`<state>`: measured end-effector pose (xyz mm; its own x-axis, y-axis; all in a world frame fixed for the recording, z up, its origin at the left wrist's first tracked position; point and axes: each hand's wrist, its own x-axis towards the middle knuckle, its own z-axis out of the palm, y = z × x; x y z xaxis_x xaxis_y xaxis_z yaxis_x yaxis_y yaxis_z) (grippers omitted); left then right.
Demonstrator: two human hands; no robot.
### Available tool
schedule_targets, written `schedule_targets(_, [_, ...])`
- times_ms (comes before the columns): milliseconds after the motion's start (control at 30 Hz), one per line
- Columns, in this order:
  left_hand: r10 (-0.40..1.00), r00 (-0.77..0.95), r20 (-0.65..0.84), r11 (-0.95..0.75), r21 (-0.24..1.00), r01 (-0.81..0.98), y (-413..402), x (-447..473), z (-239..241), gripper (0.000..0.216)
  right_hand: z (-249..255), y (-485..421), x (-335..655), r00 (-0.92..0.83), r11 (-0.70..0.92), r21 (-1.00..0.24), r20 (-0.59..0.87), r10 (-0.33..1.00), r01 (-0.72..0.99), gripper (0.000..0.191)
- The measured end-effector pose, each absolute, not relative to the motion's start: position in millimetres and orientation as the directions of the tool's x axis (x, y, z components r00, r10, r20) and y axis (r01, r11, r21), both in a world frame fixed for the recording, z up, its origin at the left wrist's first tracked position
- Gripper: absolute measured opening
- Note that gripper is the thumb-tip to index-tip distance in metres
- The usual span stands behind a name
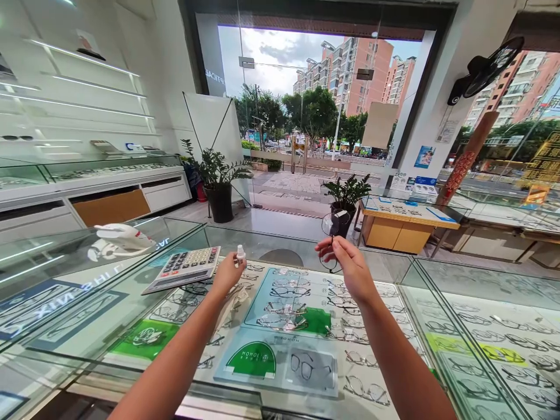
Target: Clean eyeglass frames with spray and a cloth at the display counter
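Note:
My left hand (228, 272) is closed around a small white bottle (240, 253), whose top sticks up past the fingers. In my right hand (347, 261) is a pair of eyeglasses (335, 224) with thin dark rims, pinched near the middle and held up on its side above the counter. A pale tag or label sits on the upper lens. The two hands are apart, both over the glass display counter (301, 245). Just left of my left hand, a calculator (186, 268) lies on the glass.
Under the glass lie rows of eyeglasses (290, 290) and a light blue display board (236, 344). A white telephone-like object (120, 239) rests at the left. Beyond the counter stand potted plants (220, 195), a wooden-fronted display table (406, 224) and glass doors. A black fan (485, 73) hangs at right.

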<state>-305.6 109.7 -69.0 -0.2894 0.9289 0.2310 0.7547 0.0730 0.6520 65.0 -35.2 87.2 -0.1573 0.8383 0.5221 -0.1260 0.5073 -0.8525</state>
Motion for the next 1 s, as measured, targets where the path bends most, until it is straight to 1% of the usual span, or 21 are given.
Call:
schedule_targets(67, [0.914, -0.302, 0.269, 0.064, 0.642, 0.764, 101, -301, -60, 0.047, 86, -36, 65, -0.164, 0.509, -0.853, 0.522, 0.837, -0.120, 0.040])
schedule_targets(133, [0.873, -0.327, 0.362, 0.040, 0.616, 0.787, 85, -295, -49, 0.060, 86, -36, 65, -0.170, 0.509, -0.852, 0.523, 0.835, -0.119, 0.039])
schedule_targets(167, [0.840, -0.339, 0.424, 0.026, 0.592, 0.805, 74, -292, -44, 0.062, 86, -36, 65, -0.171, 0.508, -0.853, 0.522, 0.836, -0.120, 0.039])
schedule_targets(233, [0.778, -0.320, 0.540, 0.005, 0.505, 0.863, 50, -287, -38, 0.052, 86, -35, 65, -0.171, 0.502, -0.856, 0.516, 0.839, -0.124, 0.039])
schedule_targets(267, [0.797, -0.279, 0.536, 0.006, 0.455, 0.891, 38, -286, -36, 0.043, 85, -34, 65, -0.169, 0.498, -0.858, 0.513, 0.841, -0.124, 0.040])
schedule_targets(300, [0.847, -0.222, 0.483, 0.010, 0.403, 0.915, 26, -285, -37, 0.034, 85, -33, 65, -0.167, 0.496, -0.860, 0.511, 0.843, -0.122, 0.041])
schedule_targets(333, [0.900, -0.179, 0.397, 0.028, 0.358, 0.933, 15, -286, -40, 0.030, 85, -32, 65, -0.164, 0.495, -0.861, 0.508, 0.845, -0.118, 0.041])
schedule_targets(400, [0.964, -0.125, 0.235, 0.054, 0.286, 0.957, -1, -289, -50, 0.029, 84, -31, 65, -0.158, 0.491, -0.865, 0.502, 0.851, -0.105, 0.041])
schedule_targets(433, [0.976, -0.116, 0.186, 0.064, 0.267, 0.962, -7, -291, -57, 0.029, 84, -30, 64, -0.155, 0.488, -0.867, 0.498, 0.853, -0.097, 0.041])
schedule_targets(500, [0.983, -0.101, 0.153, 0.059, 0.260, 0.964, -14, -295, -70, 0.023, 83, -30, 64, -0.153, 0.483, -0.871, 0.491, 0.857, -0.088, 0.041])
schedule_targets(567, [0.982, -0.086, 0.168, 0.035, 0.283, 0.959, -17, -300, -81, 0.016, 83, -30, 63, -0.155, 0.479, -0.874, 0.486, 0.860, -0.083, 0.042])
schedule_targets(633, [0.976, -0.103, 0.190, 0.035, 0.329, 0.944, -17, -305, -87, 0.018, 83, -30, 62, -0.157, 0.475, -0.877, 0.481, 0.863, -0.074, 0.043])
schedule_targets(767, [0.961, -0.225, 0.163, 0.115, 0.504, 0.856, -12, -318, -90, 0.037, 82, -32, 61, -0.163, 0.468, -0.882, 0.470, 0.867, -0.052, 0.044])
schedule_targets(833, [0.954, -0.260, 0.152, 0.118, 0.605, 0.788, -8, -326, -89, 0.045, 82, -32, 61, -0.167, 0.472, -0.881, 0.472, 0.865, -0.046, 0.044])
schedule_targets(967, [0.967, -0.224, 0.124, 0.046, 0.776, 0.630, -8, -335, -86, 0.043, 80, -31, 60, -0.169, 0.475, -0.879, 0.476, 0.863, -0.047, 0.043])
schedule_targets(1000, [0.971, -0.212, 0.111, 0.035, 0.810, 0.585, -10, -335, -84, 0.046, 80, -31, 60, -0.168, 0.475, -0.878, 0.476, 0.863, -0.049, 0.043])
